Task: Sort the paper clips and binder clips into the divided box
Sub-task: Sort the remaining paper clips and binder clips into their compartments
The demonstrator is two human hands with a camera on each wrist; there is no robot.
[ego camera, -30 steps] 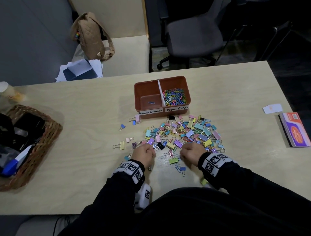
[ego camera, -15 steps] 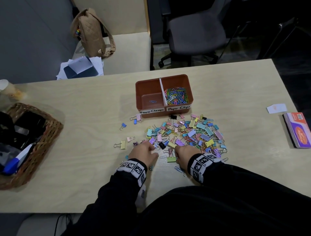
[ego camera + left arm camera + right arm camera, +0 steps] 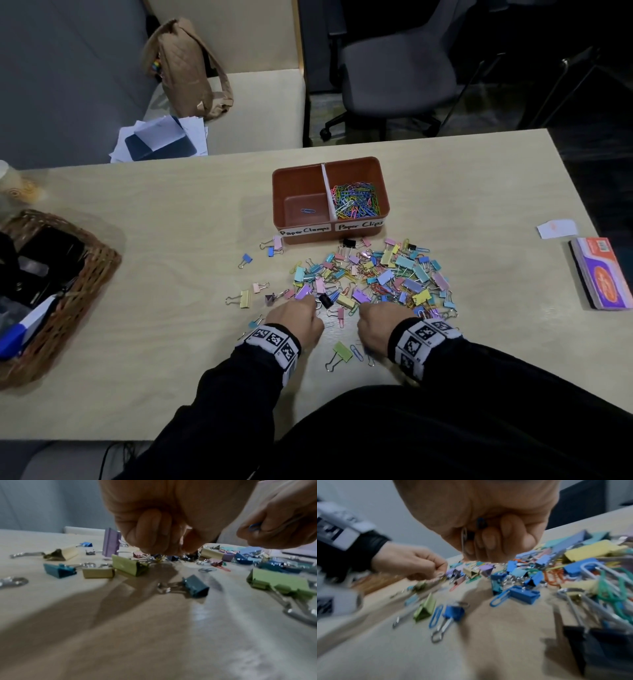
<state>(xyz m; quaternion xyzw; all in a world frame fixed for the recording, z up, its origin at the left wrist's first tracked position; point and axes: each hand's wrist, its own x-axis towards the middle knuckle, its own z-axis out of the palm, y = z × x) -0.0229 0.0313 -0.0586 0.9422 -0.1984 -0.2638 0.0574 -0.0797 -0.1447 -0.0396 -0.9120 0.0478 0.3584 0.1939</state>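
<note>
Pastel binder clips [image 3: 373,274] litter the table [image 3: 137,274] where the left hand [image 3: 297,318] pinches a clip's wire handle and the right hand [image 3: 378,325] grips paper clips [image 3: 464,536].

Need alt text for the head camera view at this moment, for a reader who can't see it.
Two hands, left and right, pick at the near edge of a heap of coloured clips on a pale table. Behind it, a brown divided box holds paper clips on the right and one clip on the left.
</note>
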